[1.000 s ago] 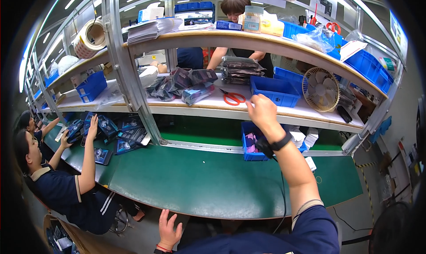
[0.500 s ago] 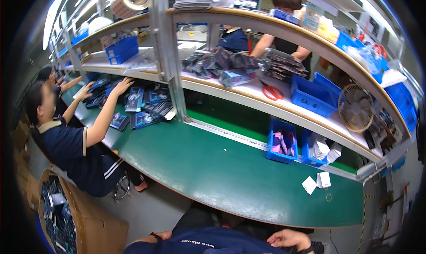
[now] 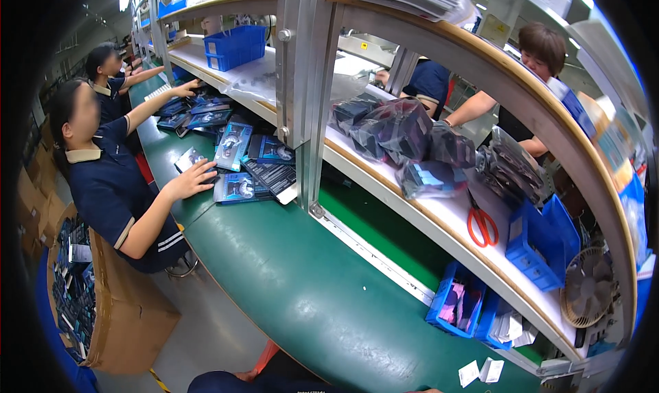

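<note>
Only a small part of my left hand shows at the lower edge, beside a red-orange thing below the table. Whether it touches that thing I cannot tell, and its fingers are hidden. Of my right hand, just a sliver shows at the bottom rim, near the table's front edge. Closest to it on the green table are two small white cards or boxes. Farther back stand a blue bin with pink and dark pieces and a blue bin with white pieces.
A co-worker at left reaches over dark blue boxes. A carton of similar boxes stands on the floor. The shelf holds bagged dark goods, red-handled scissors, blue bins and a fan. A metal post rises midway.
My view has swung left, so the table and shelf sit farther right and lower. My hands have mostly dropped out of view. The co-worker's nearer hand has come down to the boxes.
</note>
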Tool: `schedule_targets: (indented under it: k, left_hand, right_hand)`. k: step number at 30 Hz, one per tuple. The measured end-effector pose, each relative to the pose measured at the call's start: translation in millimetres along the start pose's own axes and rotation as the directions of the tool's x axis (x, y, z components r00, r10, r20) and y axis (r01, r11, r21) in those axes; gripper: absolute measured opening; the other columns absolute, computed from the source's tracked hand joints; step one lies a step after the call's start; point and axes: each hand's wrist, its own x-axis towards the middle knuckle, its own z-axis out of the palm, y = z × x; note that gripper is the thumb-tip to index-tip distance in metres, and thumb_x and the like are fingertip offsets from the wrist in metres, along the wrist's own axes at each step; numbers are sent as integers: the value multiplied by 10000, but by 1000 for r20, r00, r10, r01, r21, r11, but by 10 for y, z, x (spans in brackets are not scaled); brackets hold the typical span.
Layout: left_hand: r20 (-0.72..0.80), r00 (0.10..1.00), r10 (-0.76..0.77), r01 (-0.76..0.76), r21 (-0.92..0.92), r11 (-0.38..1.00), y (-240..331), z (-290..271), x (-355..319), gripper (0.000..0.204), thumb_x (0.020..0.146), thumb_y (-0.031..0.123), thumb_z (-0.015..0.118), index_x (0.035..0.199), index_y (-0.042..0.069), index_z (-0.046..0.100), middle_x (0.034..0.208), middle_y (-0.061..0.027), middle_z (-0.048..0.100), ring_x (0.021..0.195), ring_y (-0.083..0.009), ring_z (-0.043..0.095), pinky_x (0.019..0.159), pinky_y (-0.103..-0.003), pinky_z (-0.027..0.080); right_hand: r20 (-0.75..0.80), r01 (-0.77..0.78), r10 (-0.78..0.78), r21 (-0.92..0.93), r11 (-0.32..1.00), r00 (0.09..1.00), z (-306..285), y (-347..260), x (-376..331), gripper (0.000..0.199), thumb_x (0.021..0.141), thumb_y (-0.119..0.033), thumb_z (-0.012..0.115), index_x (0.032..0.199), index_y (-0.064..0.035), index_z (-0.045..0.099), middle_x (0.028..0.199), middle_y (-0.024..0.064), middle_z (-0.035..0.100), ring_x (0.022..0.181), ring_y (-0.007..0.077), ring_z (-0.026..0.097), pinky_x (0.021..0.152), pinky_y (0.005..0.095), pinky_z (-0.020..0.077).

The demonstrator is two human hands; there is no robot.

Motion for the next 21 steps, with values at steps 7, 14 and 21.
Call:
schedule_targets:
  k: [7,14,21]
  left_hand:
    - [29,1000,-1,1,-26,1000,154,-427,-324,617,924,580,260,1362,155,356,1294,-46,454,1155,-245,442,885,-485,393]
    - [47,990,134,-134,-3,991,30,-766,-410,615,925,578,262,1368,159,347,1304,-46,444,1164,-246,435,893,-483,389]
    - [262,945,196,-234,123,965,449,-1229,-209,613,925,576,265,1373,164,338,1314,-46,435,1173,-247,428,901,-482,386]
  right_hand:
    - [-90,-170,179,100,980,980,83,-428,-85,277,768,-236,694,968,-51,641,788,4,612,676,84,525,596,204,387]
    - [102,73,-71,-15,997,992,73,-386,-114,281,775,-264,679,951,-47,655,855,89,630,799,186,582,709,289,436]
    - [-51,242,-282,-383,891,958,25,190,-79,327,848,-195,661,1125,-34,595,799,-1,635,729,54,590,662,195,462]
